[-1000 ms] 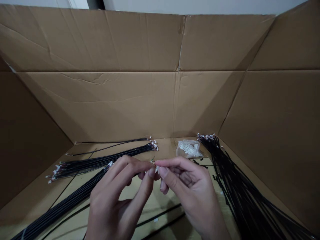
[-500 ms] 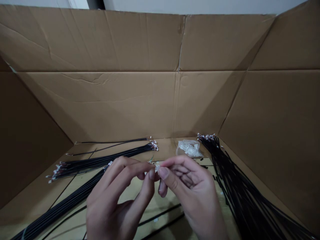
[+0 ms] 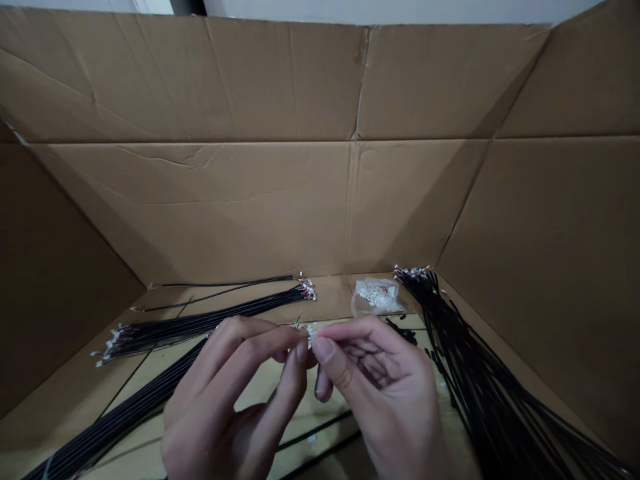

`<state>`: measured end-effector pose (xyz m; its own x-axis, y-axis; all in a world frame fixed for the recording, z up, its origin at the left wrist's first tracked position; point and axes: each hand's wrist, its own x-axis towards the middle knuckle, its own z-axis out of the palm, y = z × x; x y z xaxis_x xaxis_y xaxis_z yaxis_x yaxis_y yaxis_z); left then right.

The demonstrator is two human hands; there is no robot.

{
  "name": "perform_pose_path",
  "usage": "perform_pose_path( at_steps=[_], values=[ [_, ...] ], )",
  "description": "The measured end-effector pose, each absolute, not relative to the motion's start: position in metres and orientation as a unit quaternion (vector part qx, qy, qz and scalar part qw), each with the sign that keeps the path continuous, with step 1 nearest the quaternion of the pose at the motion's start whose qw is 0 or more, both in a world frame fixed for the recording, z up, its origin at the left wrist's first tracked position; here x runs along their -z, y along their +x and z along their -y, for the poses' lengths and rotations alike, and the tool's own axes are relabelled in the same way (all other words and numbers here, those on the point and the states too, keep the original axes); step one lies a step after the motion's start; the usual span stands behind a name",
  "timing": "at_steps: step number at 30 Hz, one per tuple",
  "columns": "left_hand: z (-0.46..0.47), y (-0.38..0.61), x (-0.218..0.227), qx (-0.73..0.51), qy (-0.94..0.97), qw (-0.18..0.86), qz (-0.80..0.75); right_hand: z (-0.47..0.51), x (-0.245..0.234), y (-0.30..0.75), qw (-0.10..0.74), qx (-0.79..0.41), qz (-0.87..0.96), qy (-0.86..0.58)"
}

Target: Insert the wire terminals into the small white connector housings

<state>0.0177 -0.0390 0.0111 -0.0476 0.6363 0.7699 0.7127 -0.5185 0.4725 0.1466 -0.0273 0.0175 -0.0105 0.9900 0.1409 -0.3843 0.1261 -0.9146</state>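
My left hand (image 3: 230,393) and my right hand (image 3: 380,393) meet in front of me, their fingertips pinching a small white connector (image 3: 311,335). Thin wire ends (image 3: 297,323) stick up just behind it, and the pinching fingers hide most of the connector. A long bundle of black wires (image 3: 130,393) runs beneath my left hand toward the lower left. Another black bundle (image 3: 200,320) lies just beyond that hand, its white connector ends pointing both ways.
The hands work inside a large opened cardboard box (image 3: 200,213) with tall flaps on three sides. A big bundle of black wires (image 3: 480,360) fans out along the right wall. Behind it, a clear plastic bag of small white parts (image 3: 377,297) lies on a wooden surface (image 3: 330,290).
Both hands have shifted slightly, with the left hand lower and further left. The fingertips stay together on the connector, and the view has tilted a little.
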Motion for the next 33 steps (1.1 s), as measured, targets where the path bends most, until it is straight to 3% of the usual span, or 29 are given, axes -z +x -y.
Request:
perform_pose_path(
  at_steps=[10,21,33],
  values=[
    [0.036,0.011,-0.016,0.507,-0.707,0.012,0.493,0.018,-0.008,0.150,0.634,-0.556,0.465,-0.269],
    [0.013,0.002,-0.014,0.599,-0.568,-0.278,0.492,0.003,-0.009,0.169,0.576,-0.501,0.582,-0.282],
    [0.009,0.012,-0.013,0.608,-0.541,-0.313,0.489,-0.004,-0.006,0.162,0.596,-0.438,0.593,-0.319]
  ],
)
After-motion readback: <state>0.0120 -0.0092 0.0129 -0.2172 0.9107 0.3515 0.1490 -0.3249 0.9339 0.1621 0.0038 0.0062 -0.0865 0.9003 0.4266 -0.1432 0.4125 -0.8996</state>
